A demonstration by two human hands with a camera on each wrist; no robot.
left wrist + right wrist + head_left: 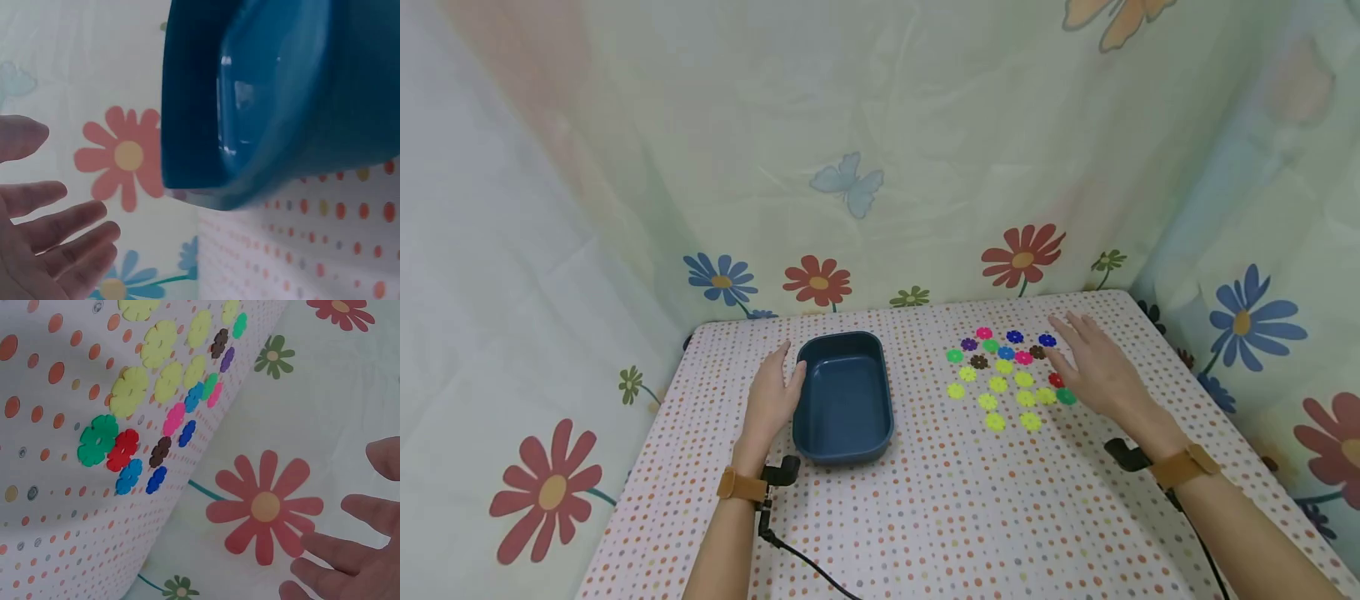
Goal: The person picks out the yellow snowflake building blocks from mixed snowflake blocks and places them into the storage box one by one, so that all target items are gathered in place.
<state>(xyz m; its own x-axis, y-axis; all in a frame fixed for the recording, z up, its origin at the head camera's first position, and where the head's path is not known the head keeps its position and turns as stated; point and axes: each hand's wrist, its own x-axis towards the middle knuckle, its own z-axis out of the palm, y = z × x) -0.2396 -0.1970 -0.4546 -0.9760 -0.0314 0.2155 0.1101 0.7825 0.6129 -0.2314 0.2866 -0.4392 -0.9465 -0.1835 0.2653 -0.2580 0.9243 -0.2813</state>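
A dark blue rectangular tub (844, 408) stands on the left half of the table, with nothing visible inside. Beside its left wall is my left hand (771, 398), fingers extended; the left wrist view shows a gap between these fingers (69, 244) and the tub. Right of the middle lie flat flower-shaped plastic discs, mostly yellow ones (998, 384), with pink (984, 333), green (1066, 397), red (1056, 380), brown (979, 362), purple (969, 344) and blue (1047, 340) among them. My right hand (1093, 367) hovers at their right side, fingers spread, holding nothing.
A white cloth with coloured dots (917, 508) covers the table. Behind it and at both sides hang curtains (925, 150) printed with flowers and butterflies. Each wrist wears a brown strap (743, 486) with a small black camera (781, 471) and cable.
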